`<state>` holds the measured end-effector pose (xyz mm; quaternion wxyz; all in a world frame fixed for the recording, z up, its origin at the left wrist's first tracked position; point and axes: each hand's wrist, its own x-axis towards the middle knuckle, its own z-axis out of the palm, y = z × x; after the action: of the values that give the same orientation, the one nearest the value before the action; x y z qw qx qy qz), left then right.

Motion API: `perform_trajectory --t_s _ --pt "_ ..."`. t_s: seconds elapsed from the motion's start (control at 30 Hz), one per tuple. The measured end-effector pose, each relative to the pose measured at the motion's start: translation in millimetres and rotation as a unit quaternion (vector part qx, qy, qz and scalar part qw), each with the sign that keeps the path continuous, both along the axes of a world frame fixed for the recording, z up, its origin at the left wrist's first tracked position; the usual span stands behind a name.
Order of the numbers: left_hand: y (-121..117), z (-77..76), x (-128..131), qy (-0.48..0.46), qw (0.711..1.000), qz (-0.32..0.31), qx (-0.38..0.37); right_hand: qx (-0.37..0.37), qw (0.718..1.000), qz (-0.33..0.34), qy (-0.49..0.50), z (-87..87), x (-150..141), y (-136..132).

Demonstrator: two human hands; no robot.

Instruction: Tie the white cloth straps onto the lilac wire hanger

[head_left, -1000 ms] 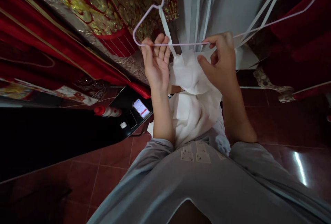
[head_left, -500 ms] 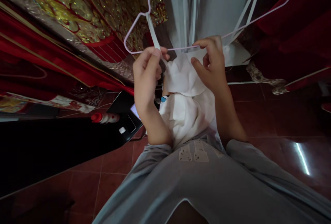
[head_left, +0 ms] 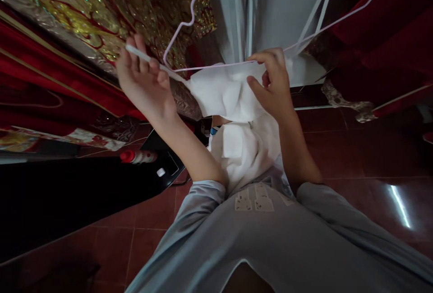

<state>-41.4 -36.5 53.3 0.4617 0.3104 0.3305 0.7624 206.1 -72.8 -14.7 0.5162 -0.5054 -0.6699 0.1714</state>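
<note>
White fabric garment [head_left: 232, 99] just below pale pink hanger [head_left: 209, 66], left strap [head_left: 138, 53] stretched out sideways.
Soft, matte, loosely gathered: smoother upper panel just under the hanger's lower bar, deep rounded folds and a flatter squarish patch further below. Strap taut past the hanger's left end, across left hand [head_left: 145, 81]: palm showing, fingers spread and slightly bent. Paired white straps [head_left: 313, 16] slanting inside the hanger's right end. Right hand [head_left: 272, 83] at the hanger's lower bar, fingers curled over it, thumb apart; whether pinching, cannot tell. Sequinned gold cloth [head_left: 135, 6] beyond hanger's left end, dark red cloth [head_left: 399, 36] by its right, black table [head_left: 84, 189] below left with red-capped bottle [head_left: 138, 156].
</note>
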Motion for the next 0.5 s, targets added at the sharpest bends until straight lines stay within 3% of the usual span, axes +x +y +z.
perform_trajectory --t_s 0.07,0.2,0.37,0.5 --pt "-3 -22.3 1 0.032 0.998 0.013 -0.048 0.003 1.000 0.000 -0.004 -0.1 0 -1" --pt "-8 -46.0 27 0.081 0.991 -0.079 -0.077 -0.004 1.000 0.000 -0.018 -0.2 -4 -2" --pt "-13 -40.4 73 0.029 0.987 -0.152 0.053 -0.006 0.999 -0.006 -0.033 10.7 -4 -8" --pt "-15 -38.2 85 0.002 0.985 -0.152 0.083 -0.031 0.999 0.009 0.002 34.6 1 -10"
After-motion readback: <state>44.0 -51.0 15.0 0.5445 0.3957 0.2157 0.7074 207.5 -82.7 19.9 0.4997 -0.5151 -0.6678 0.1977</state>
